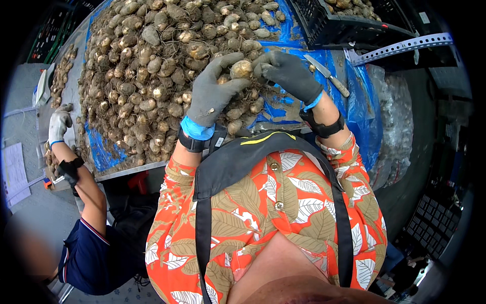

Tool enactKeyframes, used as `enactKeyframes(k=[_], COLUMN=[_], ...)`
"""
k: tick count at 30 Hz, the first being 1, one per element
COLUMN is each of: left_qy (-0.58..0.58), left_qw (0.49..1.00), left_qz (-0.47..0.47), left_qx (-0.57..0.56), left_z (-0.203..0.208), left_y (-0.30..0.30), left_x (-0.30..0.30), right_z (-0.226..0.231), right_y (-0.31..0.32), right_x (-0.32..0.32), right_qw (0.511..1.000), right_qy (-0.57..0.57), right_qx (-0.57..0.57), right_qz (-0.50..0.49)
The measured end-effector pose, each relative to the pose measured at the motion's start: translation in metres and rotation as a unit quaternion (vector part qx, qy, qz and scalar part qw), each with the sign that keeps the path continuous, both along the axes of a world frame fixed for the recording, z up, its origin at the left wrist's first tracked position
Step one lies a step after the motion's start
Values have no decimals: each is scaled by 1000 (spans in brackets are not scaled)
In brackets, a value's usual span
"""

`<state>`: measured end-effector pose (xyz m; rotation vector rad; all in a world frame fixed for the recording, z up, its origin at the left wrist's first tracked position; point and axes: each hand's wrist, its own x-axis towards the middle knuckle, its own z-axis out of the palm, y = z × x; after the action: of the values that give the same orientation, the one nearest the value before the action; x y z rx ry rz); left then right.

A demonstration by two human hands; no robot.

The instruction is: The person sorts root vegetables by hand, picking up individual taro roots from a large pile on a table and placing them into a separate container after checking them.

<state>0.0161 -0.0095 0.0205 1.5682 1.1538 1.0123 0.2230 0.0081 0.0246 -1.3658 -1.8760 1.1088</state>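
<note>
Both my hands wear dark grey work gloves with blue cuffs at the wrists. Between the thumb and fingers of my left hand (213,90) is a round brown taro corm (241,69) with a pale side. My right hand (292,75) is close beside that corm, its fingers curled together at the corm's right side; whether they pinch roots or anything else is hidden. Beneath and beyond my hands lies a big heap of soil-covered taro corms (147,71) with stringy roots. A knife (329,76) with a pale handle lies to the right of my right hand.
Blue plastic sheeting (360,96) covers the table under the heap. A black crate (349,25) holding corms stands at the far right, near a perforated metal strip (405,49). Clear plastic bags (397,126) lie right. At left, a co-worker's gloved hand (59,124) is beside more corms.
</note>
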Motion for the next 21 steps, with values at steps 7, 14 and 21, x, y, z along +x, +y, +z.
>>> enactKeyframes(k=[7,14,21], left_qy=[-47,54,-77], left_qw=[998,995,995], left_qz=[-26,-34,-23], left_qx=[29,81,-62], left_z=[-2,3,4], left_y=[0,-1,-1], left_x=[-1,-4,-12], right_z=[-6,17,-5], right_y=[1,6,-3], right_x=[-8,-5,-12], right_qw=[990,993,992], right_qy=[-103,85,121], right_qx=[94,-73,-30], right_qz=[-36,39,-4])
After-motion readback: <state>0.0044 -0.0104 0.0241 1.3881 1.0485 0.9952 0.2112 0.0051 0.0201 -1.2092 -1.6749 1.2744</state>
